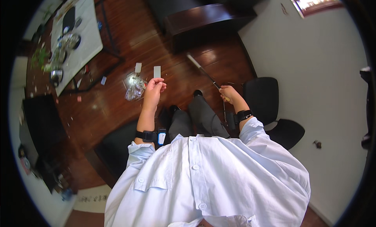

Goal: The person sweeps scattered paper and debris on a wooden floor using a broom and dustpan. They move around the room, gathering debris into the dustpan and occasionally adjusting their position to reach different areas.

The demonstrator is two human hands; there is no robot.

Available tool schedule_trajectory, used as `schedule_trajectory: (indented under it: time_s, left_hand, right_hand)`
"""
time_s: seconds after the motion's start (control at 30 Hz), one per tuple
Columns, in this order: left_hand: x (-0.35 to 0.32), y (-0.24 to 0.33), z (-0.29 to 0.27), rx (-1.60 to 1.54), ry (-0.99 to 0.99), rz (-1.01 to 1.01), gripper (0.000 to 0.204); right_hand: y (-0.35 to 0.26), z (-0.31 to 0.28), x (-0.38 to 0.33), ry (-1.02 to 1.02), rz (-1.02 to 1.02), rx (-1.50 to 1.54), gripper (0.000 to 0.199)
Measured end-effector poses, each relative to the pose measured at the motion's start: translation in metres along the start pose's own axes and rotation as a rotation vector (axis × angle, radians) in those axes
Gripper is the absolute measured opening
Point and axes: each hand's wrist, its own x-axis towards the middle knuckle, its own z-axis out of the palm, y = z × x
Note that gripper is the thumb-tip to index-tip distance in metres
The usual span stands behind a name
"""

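We observe a person in a white shirt, seen from above, seated with both forearms extended over a dark wooden floor (117, 105). The left hand (153, 88) is raised with its grip narrow, thumb and fingertips pinched on the lower edge of a small pale rectangular card (157, 72), which stands upright above the knuckles. The right hand (229, 94) has its grip closed around the lower end of a long thin rod (203, 72); the rod slants up and to the left from the fist, its pale upper end lying close to the dark wooden cabinet (207, 21).

We take the card as our landmark. Just left of the card, a second pale card (138, 67) lies on the floor. Below and left of the card sits a crumpled clear plastic bag (134, 87), touching or nearly touching the left hand's outline; we cannot tell whether they make contact. Far left of the card stands a white worktop (88, 35) carrying metal bowls, a dark flat item and assorted clutter. Small scraps are scattered on the floor between that worktop and the card. Right of the card, beyond the right hand, a black chair (264, 97) stands against the pale wall. Both wrists carry black bands.
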Motion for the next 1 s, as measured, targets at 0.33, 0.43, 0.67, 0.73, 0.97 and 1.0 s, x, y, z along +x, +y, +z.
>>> schedule_trajectory:
  time_s: [0.33,0.43,0.67,0.73,0.97,1.0]
  left_hand:
    - [0.057,0.028,0.088,0.218,-0.246,-0.122,0.012]
    - [0.080,0.045,0.100,0.321,-0.266,-0.151,0.012]
    - [0.152,0.096,0.170,0.440,-0.376,-0.061,0.012]
    - [0.172,0.101,0.207,0.444,-0.427,-0.047,0.013]
    - [0.211,0.097,0.347,0.532,-0.815,-0.076,0.013]
    - [0.217,0.094,0.368,0.547,-0.882,-0.079,0.013]
  right_hand:
    - [0.006,-0.109,0.094,0.280,-0.032,0.248,0.005]
    - [0.011,-0.125,0.129,0.313,-0.003,0.339,0.006]
    - [0.023,-0.126,0.168,0.313,0.005,0.253,0.020]
    - [0.026,-0.123,0.165,0.355,0.064,0.085,0.015]
    - [0.038,-0.136,0.136,0.357,0.038,0.379,0.024]
    - [0.037,-0.140,0.132,0.355,0.026,0.358,0.027]
